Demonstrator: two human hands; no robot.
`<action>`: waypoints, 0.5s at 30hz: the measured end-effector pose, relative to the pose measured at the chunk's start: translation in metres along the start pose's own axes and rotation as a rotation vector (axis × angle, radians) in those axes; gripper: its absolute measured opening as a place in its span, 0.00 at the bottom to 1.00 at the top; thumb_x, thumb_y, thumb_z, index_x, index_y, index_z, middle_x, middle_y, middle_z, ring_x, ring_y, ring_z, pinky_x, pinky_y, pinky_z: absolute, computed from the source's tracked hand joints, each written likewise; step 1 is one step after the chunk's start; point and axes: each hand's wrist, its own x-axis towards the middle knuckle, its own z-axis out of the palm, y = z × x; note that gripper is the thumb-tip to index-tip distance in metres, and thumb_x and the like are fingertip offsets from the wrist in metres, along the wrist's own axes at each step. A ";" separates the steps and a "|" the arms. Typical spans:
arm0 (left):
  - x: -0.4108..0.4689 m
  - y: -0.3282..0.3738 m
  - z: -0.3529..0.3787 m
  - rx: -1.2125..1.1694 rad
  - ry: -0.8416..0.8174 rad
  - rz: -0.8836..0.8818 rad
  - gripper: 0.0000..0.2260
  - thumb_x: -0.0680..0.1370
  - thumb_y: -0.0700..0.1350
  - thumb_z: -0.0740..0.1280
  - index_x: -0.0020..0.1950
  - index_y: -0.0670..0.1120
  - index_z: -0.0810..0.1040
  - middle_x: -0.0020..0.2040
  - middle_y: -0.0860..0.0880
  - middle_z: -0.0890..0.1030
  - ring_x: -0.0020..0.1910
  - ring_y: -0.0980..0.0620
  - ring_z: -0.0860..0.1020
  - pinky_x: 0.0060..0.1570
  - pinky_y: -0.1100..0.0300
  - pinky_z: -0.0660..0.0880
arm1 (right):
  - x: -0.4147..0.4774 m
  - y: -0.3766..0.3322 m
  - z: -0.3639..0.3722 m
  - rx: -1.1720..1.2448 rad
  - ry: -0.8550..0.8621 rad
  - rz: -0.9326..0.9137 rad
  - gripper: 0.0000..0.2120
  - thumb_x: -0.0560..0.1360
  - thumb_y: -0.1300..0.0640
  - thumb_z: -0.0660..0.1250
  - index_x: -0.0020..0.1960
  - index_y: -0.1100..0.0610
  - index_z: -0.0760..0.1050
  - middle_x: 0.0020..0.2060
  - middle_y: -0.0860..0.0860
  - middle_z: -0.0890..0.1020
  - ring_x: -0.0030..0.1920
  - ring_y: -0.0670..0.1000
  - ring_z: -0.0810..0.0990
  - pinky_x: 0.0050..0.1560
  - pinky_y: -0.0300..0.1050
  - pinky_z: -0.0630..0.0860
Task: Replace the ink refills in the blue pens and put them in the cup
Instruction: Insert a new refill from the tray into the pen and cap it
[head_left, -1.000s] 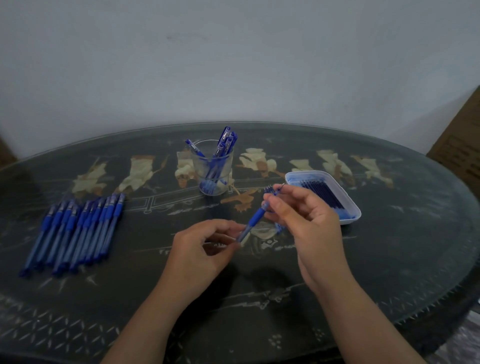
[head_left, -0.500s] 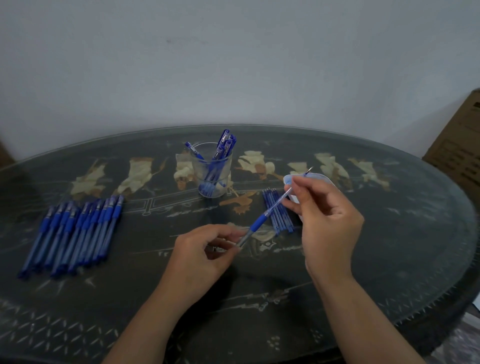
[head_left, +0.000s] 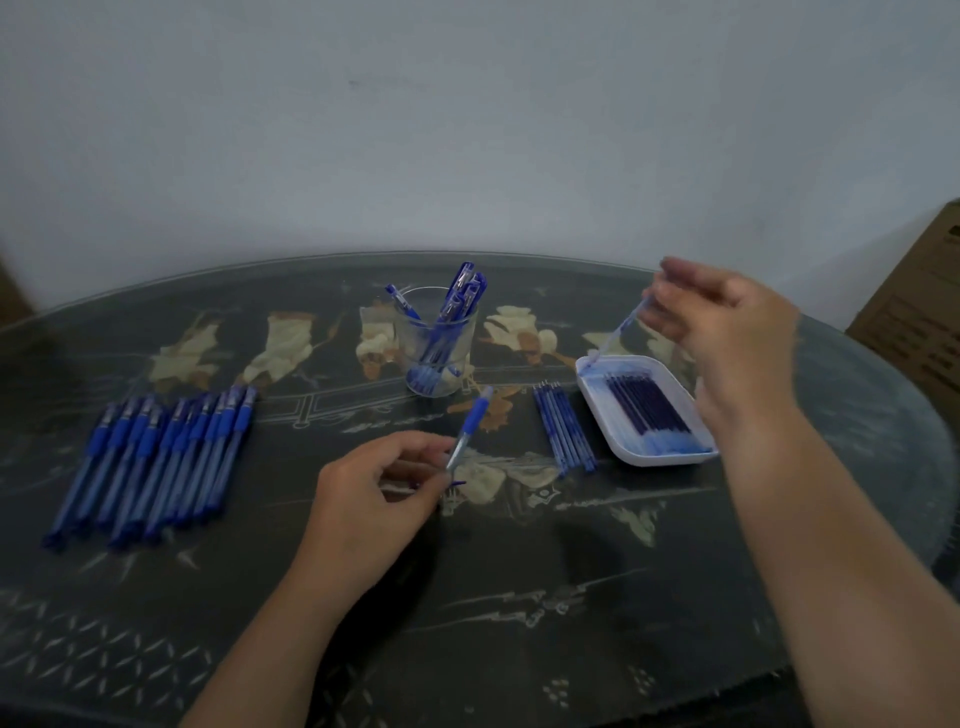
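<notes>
My left hand (head_left: 371, 499) pinches the lower end of a blue pen barrel (head_left: 470, 427), which tilts up toward the cup. My right hand (head_left: 727, 332), raised over the far right of the table, pinches a thin ink refill (head_left: 621, 332) that slants down toward the corner of the white tray (head_left: 597, 400). That tray holds several dark blue refills (head_left: 649, 410). A clear cup (head_left: 436, 343) with several blue pens stands at the centre back. A row of blue pens (head_left: 156, 462) lies on the left.
A small bunch of loose refills (head_left: 563, 431) lies on the dark patterned glass-topped table (head_left: 519, 597) between cup and tray. A brown cardboard box (head_left: 919, 317) stands at the far right. A pale wall runs behind the table.
My right hand drew the refill out of the pen barrel and carried it up and right, above the tray. My left hand stayed put, still holding the barrel.
</notes>
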 end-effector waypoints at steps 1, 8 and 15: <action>0.000 -0.001 0.000 -0.008 0.026 -0.007 0.18 0.71 0.34 0.75 0.48 0.58 0.83 0.44 0.59 0.83 0.43 0.59 0.82 0.42 0.68 0.78 | 0.006 0.006 0.002 -0.066 -0.069 0.053 0.09 0.74 0.68 0.70 0.50 0.56 0.82 0.44 0.54 0.85 0.42 0.49 0.86 0.46 0.39 0.81; 0.000 -0.008 0.003 -0.031 0.131 0.022 0.17 0.70 0.33 0.75 0.49 0.55 0.84 0.43 0.58 0.83 0.42 0.57 0.82 0.42 0.68 0.78 | 0.010 0.071 0.033 -0.413 -0.392 0.377 0.09 0.75 0.71 0.69 0.54 0.64 0.82 0.44 0.58 0.84 0.42 0.53 0.85 0.40 0.42 0.83; 0.001 -0.014 0.006 -0.039 0.150 0.041 0.17 0.70 0.32 0.74 0.50 0.53 0.84 0.44 0.57 0.83 0.43 0.57 0.82 0.41 0.70 0.76 | 0.015 0.091 0.045 -0.648 -0.453 0.382 0.05 0.74 0.69 0.71 0.45 0.62 0.84 0.43 0.59 0.85 0.43 0.54 0.85 0.44 0.44 0.84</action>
